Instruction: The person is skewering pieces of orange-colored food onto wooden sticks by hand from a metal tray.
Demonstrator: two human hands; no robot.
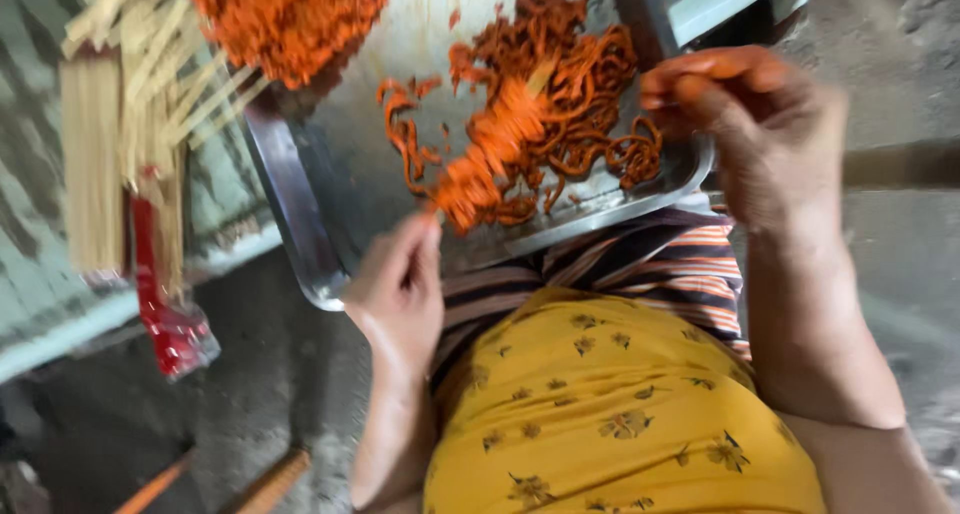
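I note: left hand [400, 279] pinching skewer [480, 164] over tray [300, 234]; right hand [760, 124] raised, fingertips closed on orange strands [590, 124].

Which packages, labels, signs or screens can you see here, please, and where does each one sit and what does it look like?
Red plastic packet: at the left, hanging off the pale green ledge, long, narrow and shiny, holding a bundle of pale wooden sticks.
No separate labels, signs or screens show.

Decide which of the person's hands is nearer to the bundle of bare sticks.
Left. The left hand is at the tray's near edge, holding a coated skewer, on the side of the sticks. The right hand is off the tray's far end.
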